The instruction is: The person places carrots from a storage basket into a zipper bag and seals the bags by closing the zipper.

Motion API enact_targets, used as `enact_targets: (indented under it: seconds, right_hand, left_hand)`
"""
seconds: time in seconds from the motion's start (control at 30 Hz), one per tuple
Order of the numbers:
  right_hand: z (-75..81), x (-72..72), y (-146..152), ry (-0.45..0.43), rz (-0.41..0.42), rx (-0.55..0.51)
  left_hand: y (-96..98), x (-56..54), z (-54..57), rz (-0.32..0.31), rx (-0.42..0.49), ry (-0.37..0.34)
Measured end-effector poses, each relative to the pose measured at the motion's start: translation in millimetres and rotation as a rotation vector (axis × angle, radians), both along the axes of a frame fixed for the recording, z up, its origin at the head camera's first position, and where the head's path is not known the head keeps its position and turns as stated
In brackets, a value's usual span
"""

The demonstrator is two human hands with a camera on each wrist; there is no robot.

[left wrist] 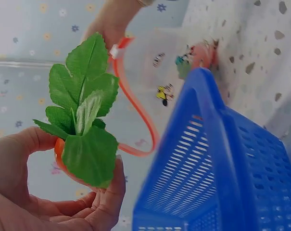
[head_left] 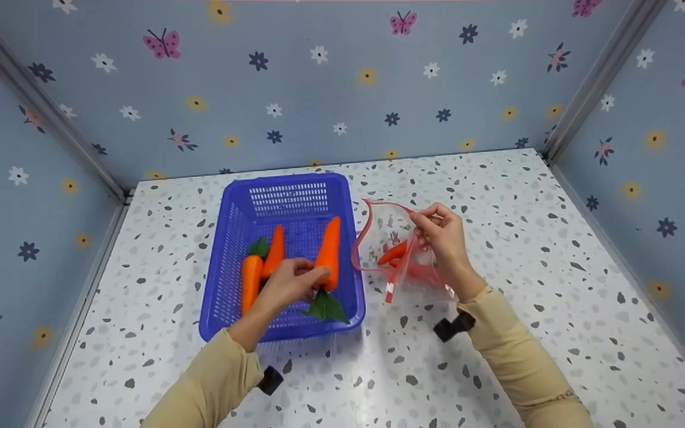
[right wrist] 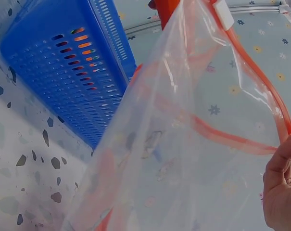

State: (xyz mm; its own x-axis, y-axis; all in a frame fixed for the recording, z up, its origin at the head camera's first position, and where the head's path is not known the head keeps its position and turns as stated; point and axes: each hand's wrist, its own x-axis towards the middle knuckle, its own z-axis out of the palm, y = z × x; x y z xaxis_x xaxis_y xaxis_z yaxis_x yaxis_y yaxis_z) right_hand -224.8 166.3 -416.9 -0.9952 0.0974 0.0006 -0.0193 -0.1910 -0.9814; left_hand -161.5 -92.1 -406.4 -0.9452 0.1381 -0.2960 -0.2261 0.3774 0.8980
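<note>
My left hand (head_left: pixel 293 280) grips an orange carrot (head_left: pixel 329 249) by its leafy end, over the right side of a blue plastic basket (head_left: pixel 214 285). In the left wrist view the carrot's green leaves (left wrist: pixel 90 154) cover most of its body. Two more carrots lie in the basket's left half, one (head_left: pixel 251 282) nearer and one (head_left: pixel 275 249) behind it. My right hand (head_left: pixel 445 235) pinches the red-edged rim of a clear zip bag (right wrist: pixel 183 139), whose mouth stands open beside the basket. Inside the bag are orange-red pieces (head_left: pixel 395 252), blurred by the plastic.
A white speckled table (head_left: pixel 497 196) carries the basket and bag. Flower-and-butterfly panels (head_left: pixel 342 89) stand behind it and at both sides. The basket's raised right wall (head_left: pixel 355 285) lies between the held carrot and the bag. Black wrist mounts (head_left: pixel 454 327) hang near both cuffs.
</note>
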Motion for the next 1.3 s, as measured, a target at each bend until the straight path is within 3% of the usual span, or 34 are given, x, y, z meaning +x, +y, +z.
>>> enact_targets:
  seconds: [0.3, 0.53, 0.83, 1.3]
  right_hand:
    - [-0.9, 0.4, 0, -0.001, 0.002, 0.0]
    - [-0.7, 1.5, 1, 0.014, -0.001, 0.011]
    - [-0.5, 1.2, 0, -0.01, 0.0, 0.004]
    - [-1.4, 1.8, 4, 0.005, 0.016, -0.008]
  left_hand:
    - [6.6, 10.0, 11.9, -0.047, 0.054, 0.036]
    - [15.9, 7.5, 12.6, -0.08, 0.073, 0.046]
    - [30.3, -5.8, 11.4, -0.124, 0.02, 0.002]
    - [54.0, -37.0, 10.2, -0.178, -0.043, -0.025]
